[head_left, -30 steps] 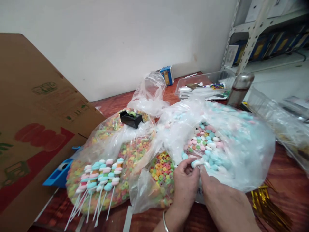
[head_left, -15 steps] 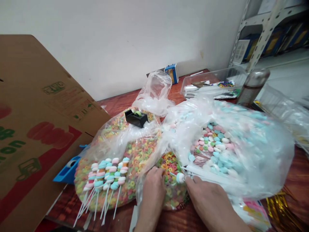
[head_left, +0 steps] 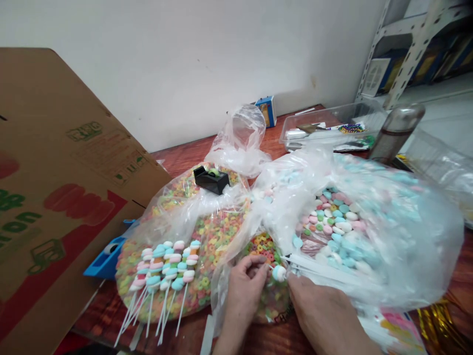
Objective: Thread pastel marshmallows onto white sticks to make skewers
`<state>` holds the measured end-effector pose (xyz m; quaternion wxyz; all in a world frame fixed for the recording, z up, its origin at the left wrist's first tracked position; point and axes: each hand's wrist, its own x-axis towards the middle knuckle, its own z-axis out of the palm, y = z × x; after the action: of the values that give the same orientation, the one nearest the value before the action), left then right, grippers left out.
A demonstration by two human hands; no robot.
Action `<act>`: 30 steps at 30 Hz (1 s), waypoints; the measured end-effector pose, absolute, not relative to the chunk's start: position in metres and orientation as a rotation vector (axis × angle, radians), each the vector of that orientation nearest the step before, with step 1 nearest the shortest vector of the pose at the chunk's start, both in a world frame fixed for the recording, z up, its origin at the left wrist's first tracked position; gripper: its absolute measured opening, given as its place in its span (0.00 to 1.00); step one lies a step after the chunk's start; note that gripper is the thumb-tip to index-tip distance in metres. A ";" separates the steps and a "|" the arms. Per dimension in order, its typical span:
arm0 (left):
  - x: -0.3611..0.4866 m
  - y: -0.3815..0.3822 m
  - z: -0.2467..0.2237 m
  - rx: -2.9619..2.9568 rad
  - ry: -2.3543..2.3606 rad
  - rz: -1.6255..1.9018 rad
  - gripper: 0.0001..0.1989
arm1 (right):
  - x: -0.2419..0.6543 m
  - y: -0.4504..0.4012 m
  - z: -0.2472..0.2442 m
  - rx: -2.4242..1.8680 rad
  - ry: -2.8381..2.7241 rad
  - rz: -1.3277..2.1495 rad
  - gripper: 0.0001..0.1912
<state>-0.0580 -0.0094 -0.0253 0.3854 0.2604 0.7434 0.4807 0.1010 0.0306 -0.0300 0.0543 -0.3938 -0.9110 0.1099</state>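
Candy skewers point(head_left: 171, 266) lie just right of the cardboard box point(head_left: 84, 148), on top of the bag of candy rings point(head_left: 221, 227), their bare ends toward the person — probably so the soft pieces rest on something giving and do not roll. The blue tape dispenser point(head_left: 107, 261) is tucked by the box, likely out of the hands' way, while the black tape dispenser point(head_left: 212, 180) sits on the ring bag, perhaps as a handy weight.

Next comes the left hand point(head_left: 242, 291), beside the bag's open mouth, probably for easy reach of the rings. Its thumb and forefinger are drawn close together near the stick's tip; whether they pinch a ring, I cannot tell. The right hand point(head_left: 321, 305) pinches the held skewer point(head_left: 279, 273) just behind its candies, over the ring bag, seemingly to steady the stick with its tip toward the left hand. Right of that, the marshmallow bag point(head_left: 417, 236) gapes toward the hands, its pieces exposed.

As for numbers: roughly seven skewers laid down — overlap hides the exact count — and one held, with two candies showing, blue and white. Two hands, two tape dispensers, one box, one steel flask point(head_left: 397, 133).
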 end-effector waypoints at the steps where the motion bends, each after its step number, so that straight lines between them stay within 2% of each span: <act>1: -0.056 -0.010 -0.025 0.696 1.886 1.203 0.08 | 0.100 0.030 -0.029 -1.199 -2.778 0.324 0.18; 4: -0.059 -0.013 -0.020 0.835 1.882 1.154 0.12 | 0.101 0.032 -0.030 -1.223 -2.770 0.344 0.12; 7: -0.076 -0.018 -0.012 1.111 2.093 1.082 0.13 | 0.108 0.038 -0.034 -1.249 -2.699 0.418 0.09; 10: -0.088 -0.020 -0.007 1.462 2.206 0.804 0.08 | 0.117 0.043 -0.039 -1.257 -2.641 0.462 0.09; 15: -0.083 -0.018 -0.010 1.631 2.222 0.475 0.10 | 0.126 0.040 -0.043 -1.223 -2.638 0.493 0.10; 17: -0.080 -0.016 -0.010 1.587 2.258 0.538 0.07 | 0.127 0.037 -0.043 -1.199 -2.637 0.508 0.10; 20: -0.076 -0.012 -0.009 1.265 2.166 0.859 0.02 | 0.128 0.033 -0.044 -1.136 -2.626 0.535 0.10; 22: -0.073 -0.007 -0.011 0.964 1.952 1.069 0.05 | 0.129 0.031 -0.045 -1.133 -2.613 0.516 0.11; 25: -0.066 0.000 -0.014 0.716 1.723 1.195 0.09 | 0.130 0.029 -0.046 -1.125 -2.601 0.454 0.11; 30: -0.047 0.008 -0.017 0.805 1.829 1.192 0.09 | 0.137 0.031 -0.052 -1.172 -2.606 0.386 0.10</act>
<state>-0.0466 0.0080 -0.0172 0.3961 0.3177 0.7217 0.4704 0.1366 0.0313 -0.0517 0.1286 -0.4032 -0.8963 0.1327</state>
